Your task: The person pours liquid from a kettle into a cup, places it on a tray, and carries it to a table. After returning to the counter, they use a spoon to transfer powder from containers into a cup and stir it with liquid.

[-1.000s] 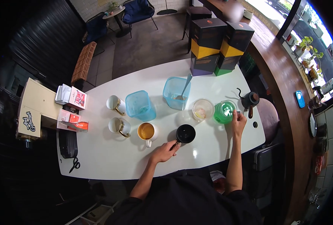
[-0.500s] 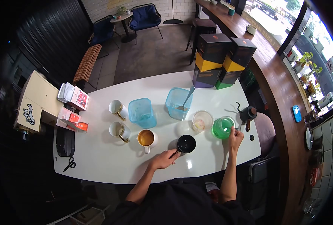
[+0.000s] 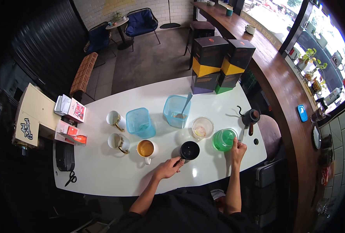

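My left hand (image 3: 169,168) is closed around the handle of a black cup (image 3: 190,150), which stands near the table's front edge with its dark inside showing. My right hand (image 3: 238,151) grips the handle of a clear jug holding green liquid (image 3: 223,140). The jug is right of the black cup, apart from it. Behind and between them is a clear plastic cup (image 3: 202,128) with some residue in it. To the left of my left hand stands a white mug (image 3: 146,149) with a golden-brown inside.
Two white mugs with gold handles (image 3: 115,119) stand left of two blue plastic tubs (image 3: 140,121); the right tub holds a spoon (image 3: 186,105). A black gooseneck kettle (image 3: 251,117) is at right. Stacked boxes (image 3: 208,52) stand behind, scissors (image 3: 71,178) at left.
The whole view has shifted, so the table things appear lower and further left. Both hands keep their grips; the black cup has moved slightly right relative to the white mug.
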The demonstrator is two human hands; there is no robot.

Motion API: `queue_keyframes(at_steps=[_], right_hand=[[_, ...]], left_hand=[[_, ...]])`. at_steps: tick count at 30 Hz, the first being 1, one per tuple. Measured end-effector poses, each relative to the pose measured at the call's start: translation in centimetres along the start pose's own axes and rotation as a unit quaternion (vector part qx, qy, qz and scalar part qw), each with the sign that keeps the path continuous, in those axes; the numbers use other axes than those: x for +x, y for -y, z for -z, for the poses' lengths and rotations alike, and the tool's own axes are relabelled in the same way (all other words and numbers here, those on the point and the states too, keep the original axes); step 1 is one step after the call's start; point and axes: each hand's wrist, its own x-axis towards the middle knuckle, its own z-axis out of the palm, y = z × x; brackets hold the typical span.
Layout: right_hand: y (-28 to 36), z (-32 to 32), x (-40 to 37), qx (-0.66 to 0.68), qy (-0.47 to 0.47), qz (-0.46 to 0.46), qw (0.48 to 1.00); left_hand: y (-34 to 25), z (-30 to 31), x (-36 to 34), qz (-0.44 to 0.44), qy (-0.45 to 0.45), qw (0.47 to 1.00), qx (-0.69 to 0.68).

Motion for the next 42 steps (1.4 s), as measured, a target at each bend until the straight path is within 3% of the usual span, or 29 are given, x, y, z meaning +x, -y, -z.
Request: queue_keyframes(at_steps=[12, 30, 42], right_hand=[[1.4, 0.4, -1.2, 0.081, -0.016, -0.001, 0.997], [3.2, 0.1, -2.4, 0.075, -0.063, -0.046, 0.994], [3.8, 0.7, -2.7, 0.119, -0.038, -0.072, 0.990]], left_hand=[[1.1, -0.6, 1.1, -0.029, 0.007, 1.000, 0.000], [0.7, -1.1, 0.9, -0.029, -0.027, 0.999, -0.020], [0.4, -1.0, 0.8, -0.036, -0.027, 0.999, -0.012]])
